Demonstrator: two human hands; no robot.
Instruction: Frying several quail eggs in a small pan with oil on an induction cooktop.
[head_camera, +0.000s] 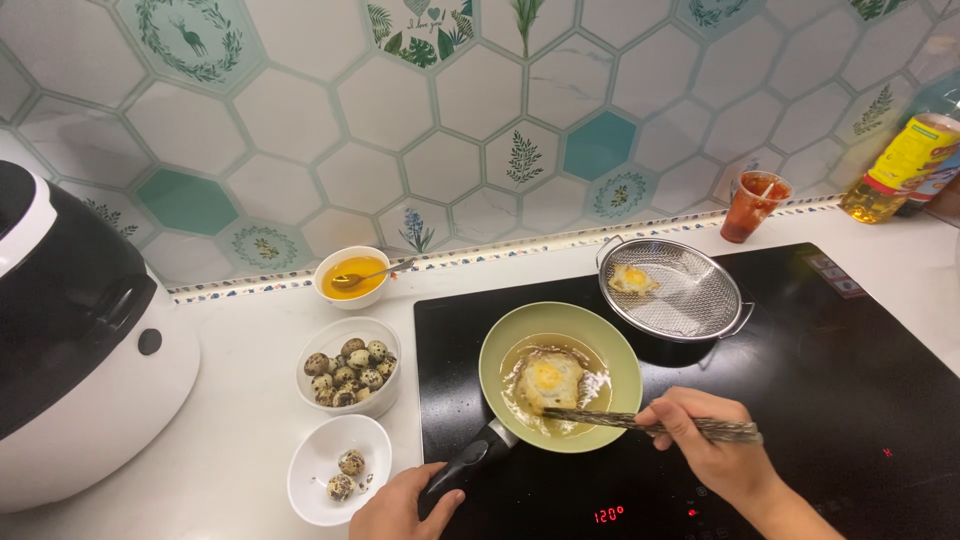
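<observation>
The left hand comes in from the bottom edge, palm down, fingers curled shut around the pan handle. The right hand, just right of that handle, has its forearm running off the lower right and fingers pinched closed on chopsticks.

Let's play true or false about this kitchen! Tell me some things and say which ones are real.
1. The right hand holds chopsticks over the fried egg in the green pan. True.
2. The left hand is picking up a quail egg. False: it holds the pan handle.
3. The metal strainer is empty. False: a fried egg piece lies in it.
4. A bowl of speckled quail eggs sits left of the pan. True.
</observation>
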